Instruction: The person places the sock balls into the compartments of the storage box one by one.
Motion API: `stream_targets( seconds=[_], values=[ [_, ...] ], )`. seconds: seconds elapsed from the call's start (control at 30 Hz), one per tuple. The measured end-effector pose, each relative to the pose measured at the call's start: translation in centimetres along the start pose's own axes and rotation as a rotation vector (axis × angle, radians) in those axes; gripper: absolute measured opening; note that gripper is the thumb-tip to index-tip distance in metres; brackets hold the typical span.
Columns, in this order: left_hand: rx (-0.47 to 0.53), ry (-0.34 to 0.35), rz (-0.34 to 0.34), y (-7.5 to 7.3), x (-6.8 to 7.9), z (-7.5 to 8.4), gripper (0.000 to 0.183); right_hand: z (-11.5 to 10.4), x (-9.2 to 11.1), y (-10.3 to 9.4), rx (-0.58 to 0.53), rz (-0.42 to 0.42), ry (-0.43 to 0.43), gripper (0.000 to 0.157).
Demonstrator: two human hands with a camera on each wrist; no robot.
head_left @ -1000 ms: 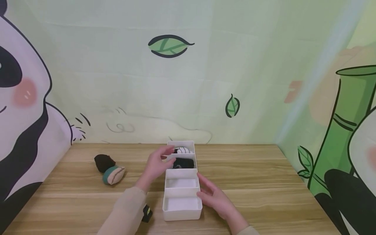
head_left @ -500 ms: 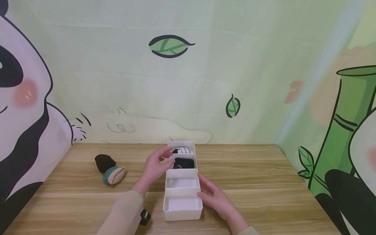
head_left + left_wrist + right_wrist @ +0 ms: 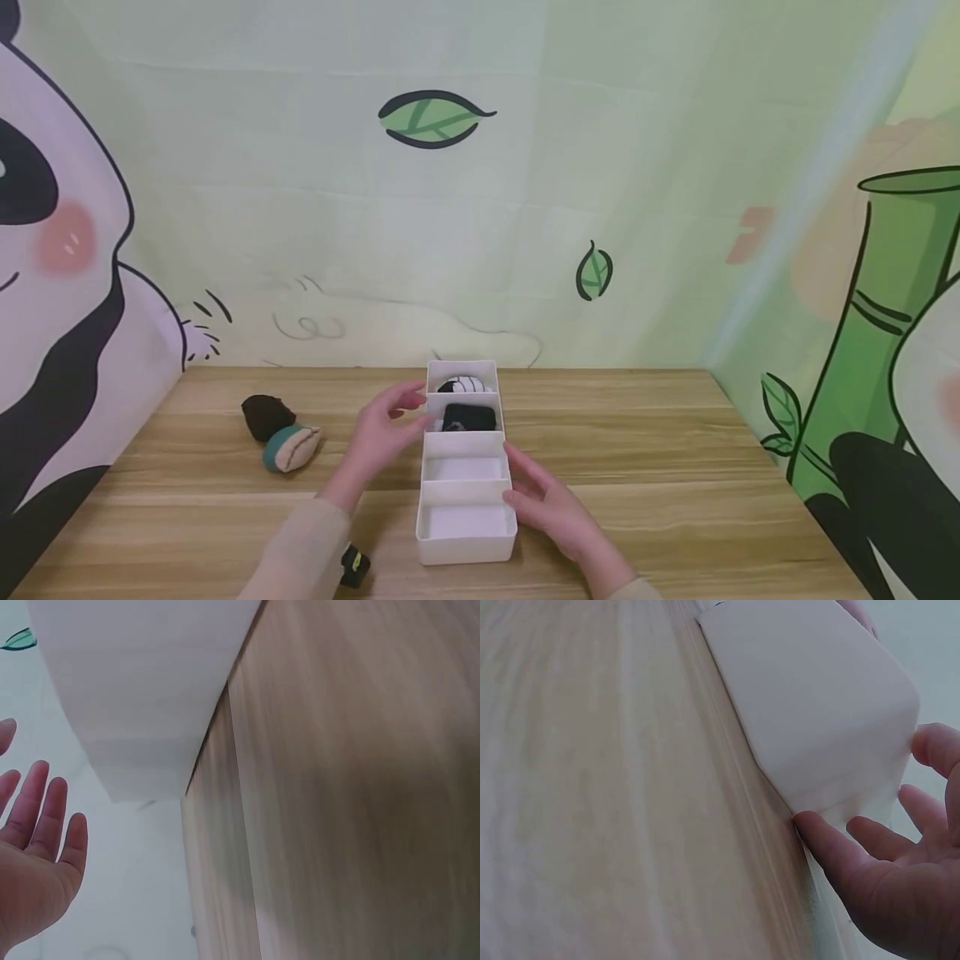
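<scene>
A long white divided box point(image 3: 467, 550) stands on the table. Its farthest compartment holds a white bundle with black stripes point(image 3: 468, 384), which looks like rolled socks. In the compartment before it lies a black rolled bundle point(image 3: 469, 417); the two nearer ones show bare bottoms. My left hand point(image 3: 382, 429) is beside the box's left wall, fingers loosely bent and holding nothing; the left wrist view shows its fingers point(image 3: 51, 817) spread. My right hand point(image 3: 551, 508) rests its fingertips against the right wall, and in the right wrist view its fingers point(image 3: 829, 844) touch the box's side uncurled.
Left of the box lie a dark brown bundle point(image 3: 267, 417) and a teal and beige one point(image 3: 292, 447), touching each other. A small black item with a yellow mark point(image 3: 356, 567) is partly behind my left sleeve. A printed panda cloth point(image 3: 480, 208) hangs behind the wooden table point(image 3: 637, 433).
My left hand has drawn back leftward from over the black bundle to outside the box's left wall. More of both bundles shows. The small black item has shifted left and nearer. My right hand stays put.
</scene>
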State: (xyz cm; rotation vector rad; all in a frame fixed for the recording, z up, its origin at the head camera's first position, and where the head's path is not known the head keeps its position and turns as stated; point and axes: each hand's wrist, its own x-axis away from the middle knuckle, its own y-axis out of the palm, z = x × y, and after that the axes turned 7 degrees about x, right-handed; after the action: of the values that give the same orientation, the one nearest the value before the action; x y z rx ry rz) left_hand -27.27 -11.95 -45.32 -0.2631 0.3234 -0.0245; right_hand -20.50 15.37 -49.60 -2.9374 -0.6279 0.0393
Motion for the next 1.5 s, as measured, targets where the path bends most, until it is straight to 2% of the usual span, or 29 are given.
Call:
stream_targets(
  seconds=[0.27, 0.47, 0.73, 1.3, 1.5],
  values=[
    [-0.022, -0.056, 0.013, -1.7, 0.5, -0.6, 0.052, 0.0, 0.0, 0.0, 0.013, 0.007, 0.006, 0.068],
    [-0.055, -0.069, 0.019, -3.1, 1.0, -1.2, 0.053, 0.0, -0.1, 0.0, 0.0, 0.004, 0.01, 0.068],
    [-0.058, -0.047, 0.044, -5.6, 1.8, -2.1, 0.051, 0.1, 0.0, 0.0, -0.008, 0.006, 0.009, 0.068],
    [-0.161, -0.022, 0.201, -10.5, 3.4, -3.3, 0.047, 0.2, 0.0, 0.1, -0.029, -0.007, -0.001, 0.068],
    [-0.149, -0.02, 0.213, -12.2, 3.8, -3.7, 0.05, 0.2, 0.0, 0.0, -0.037, -0.008, 0.005, 0.068]
  ],
)
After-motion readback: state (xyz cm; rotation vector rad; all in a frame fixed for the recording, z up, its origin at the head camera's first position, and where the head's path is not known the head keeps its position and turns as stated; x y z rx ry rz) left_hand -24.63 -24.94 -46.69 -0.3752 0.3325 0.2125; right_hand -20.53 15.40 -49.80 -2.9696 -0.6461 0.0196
